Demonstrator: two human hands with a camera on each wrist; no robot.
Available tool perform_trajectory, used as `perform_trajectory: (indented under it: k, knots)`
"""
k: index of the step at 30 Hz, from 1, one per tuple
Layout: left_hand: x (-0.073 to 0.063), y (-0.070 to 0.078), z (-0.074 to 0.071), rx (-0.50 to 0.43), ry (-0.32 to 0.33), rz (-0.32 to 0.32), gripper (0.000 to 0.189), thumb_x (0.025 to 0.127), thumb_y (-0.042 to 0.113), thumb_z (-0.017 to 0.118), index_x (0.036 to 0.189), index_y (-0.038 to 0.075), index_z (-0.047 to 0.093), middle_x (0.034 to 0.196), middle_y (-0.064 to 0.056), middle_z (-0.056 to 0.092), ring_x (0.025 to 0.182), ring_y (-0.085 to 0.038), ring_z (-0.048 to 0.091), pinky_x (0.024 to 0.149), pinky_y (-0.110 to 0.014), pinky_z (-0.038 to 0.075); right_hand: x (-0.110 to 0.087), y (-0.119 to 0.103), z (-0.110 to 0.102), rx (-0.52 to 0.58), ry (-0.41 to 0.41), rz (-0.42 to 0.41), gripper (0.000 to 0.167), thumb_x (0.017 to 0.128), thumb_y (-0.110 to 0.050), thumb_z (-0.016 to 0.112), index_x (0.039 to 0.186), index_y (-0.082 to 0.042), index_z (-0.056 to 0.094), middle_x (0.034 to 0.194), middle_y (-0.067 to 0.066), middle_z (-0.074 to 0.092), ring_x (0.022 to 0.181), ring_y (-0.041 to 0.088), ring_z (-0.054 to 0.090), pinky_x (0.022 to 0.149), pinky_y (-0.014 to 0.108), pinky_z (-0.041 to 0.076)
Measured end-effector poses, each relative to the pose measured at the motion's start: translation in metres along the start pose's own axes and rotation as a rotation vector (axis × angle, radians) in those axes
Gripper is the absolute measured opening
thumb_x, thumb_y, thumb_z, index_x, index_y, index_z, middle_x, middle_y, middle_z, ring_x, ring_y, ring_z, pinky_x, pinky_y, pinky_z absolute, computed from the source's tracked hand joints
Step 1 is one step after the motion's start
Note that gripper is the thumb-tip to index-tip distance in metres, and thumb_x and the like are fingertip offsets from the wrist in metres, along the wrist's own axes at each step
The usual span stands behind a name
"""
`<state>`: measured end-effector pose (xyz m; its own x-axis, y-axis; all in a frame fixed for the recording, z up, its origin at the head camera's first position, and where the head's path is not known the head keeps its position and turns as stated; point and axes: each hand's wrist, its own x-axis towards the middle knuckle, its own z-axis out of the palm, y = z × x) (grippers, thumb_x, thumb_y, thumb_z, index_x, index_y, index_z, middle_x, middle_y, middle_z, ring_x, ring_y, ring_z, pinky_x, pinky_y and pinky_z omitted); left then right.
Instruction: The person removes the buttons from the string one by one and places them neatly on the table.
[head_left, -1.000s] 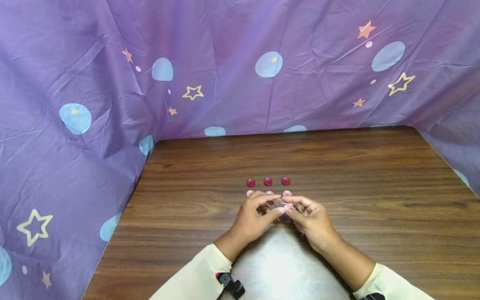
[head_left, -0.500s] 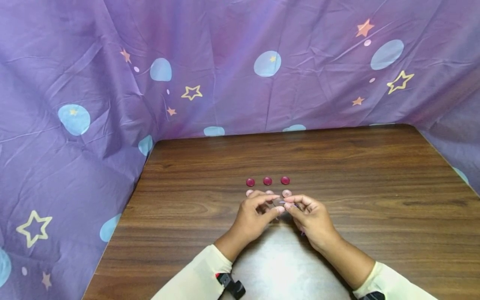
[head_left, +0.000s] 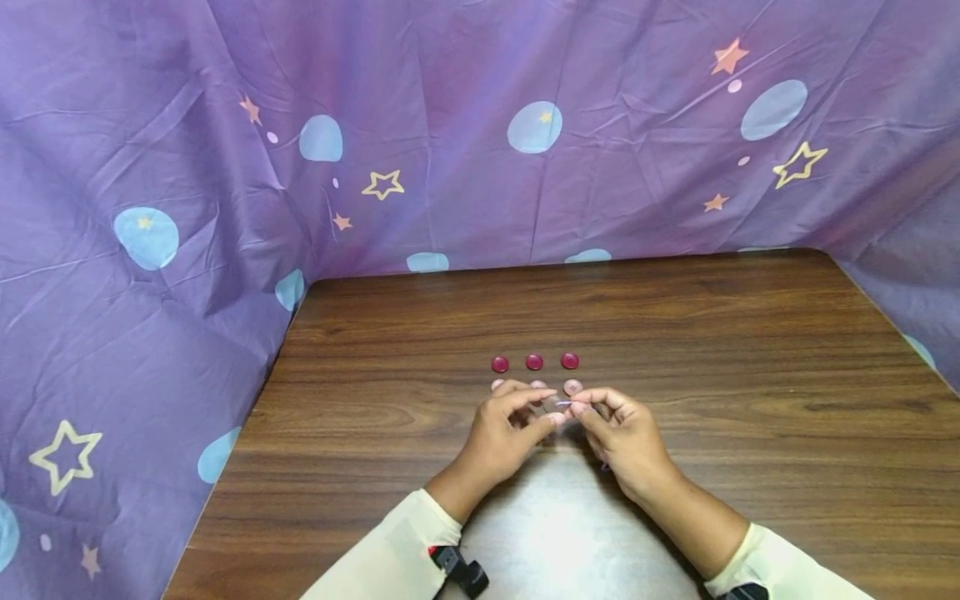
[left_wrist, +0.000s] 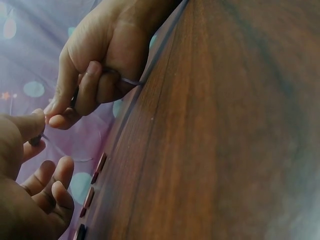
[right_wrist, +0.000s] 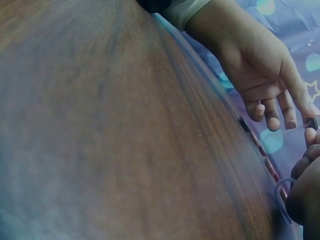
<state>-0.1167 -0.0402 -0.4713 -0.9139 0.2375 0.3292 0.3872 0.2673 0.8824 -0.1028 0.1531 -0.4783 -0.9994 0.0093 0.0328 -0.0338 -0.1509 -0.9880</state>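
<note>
My left hand (head_left: 504,429) pinches a small dark button (left_wrist: 35,140) edge-on between thumb and index finger; its other fingers are loosely bent. Close on its right, my right hand (head_left: 636,442) pinches a thin purple cord (head_left: 564,403) near its end. The cord tip points left, into the gap between both hands' fingertips, right at the button. More of the cord (left_wrist: 131,81) comes out from under the curled fingers of the right hand. A dark sliver (left_wrist: 75,97) shows between those fingers; its kind is hidden.
Beyond the hands, several dark red buttons (head_left: 534,362) lie in a row on the wooden table (head_left: 720,350). A nearer row of pale pink buttons (head_left: 573,387) is partly covered by the left hand. A purple star-patterned cloth (head_left: 465,200) hangs behind the table.
The two hands' fingertips have drawn slightly apart. The cord's end has swung from slanting across the right thumb to lying nearly level, pointing at the left hand. The buttons on the table stay put.
</note>
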Motion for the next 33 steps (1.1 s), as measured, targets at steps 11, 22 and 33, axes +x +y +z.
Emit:
perform_trajectory:
  k: [11, 22, 33]
  knots:
    - [-0.001, 0.001, -0.004, 0.003, 0.002, 0.024, 0.033, 0.091, 0.009, 0.088, 0.122, 0.001, 0.081, 0.111, -0.018, 0.074, 0.081, -0.004, 0.063, 0.074, -0.018, 0.059, 0.003, -0.001, -0.003, 0.053, -0.001, -0.036, 0.022, 0.105, 0.003, 0.065, 0.097, -0.015, 0.075, 0.084, -0.008, 0.079, 0.046, 0.001, 0.042, 0.039, 0.02, 0.031]
    - [-0.003, -0.002, -0.005, 0.006, 0.006, 0.022, 0.034, 0.091, 0.009, 0.088, 0.122, 0.0, 0.081, 0.109, -0.017, 0.074, 0.081, -0.005, 0.063, 0.074, -0.019, 0.058, 0.004, -0.005, -0.01, 0.063, 0.015, -0.071, 0.021, 0.106, 0.002, 0.063, 0.097, -0.014, 0.073, 0.083, -0.007, 0.078, 0.046, 0.0, 0.042, 0.038, 0.026, 0.027]
    - [-0.004, -0.005, -0.005, 0.026, 0.021, 0.036, 0.034, 0.09, 0.01, 0.089, 0.122, 0.0, 0.081, 0.105, -0.017, 0.073, 0.084, -0.024, 0.069, 0.077, -0.028, 0.062, 0.005, -0.004, -0.018, 0.106, 0.033, -0.103, 0.022, 0.106, 0.004, 0.063, 0.098, -0.013, 0.074, 0.084, -0.005, 0.079, 0.048, 0.001, 0.044, 0.04, 0.029, 0.025]
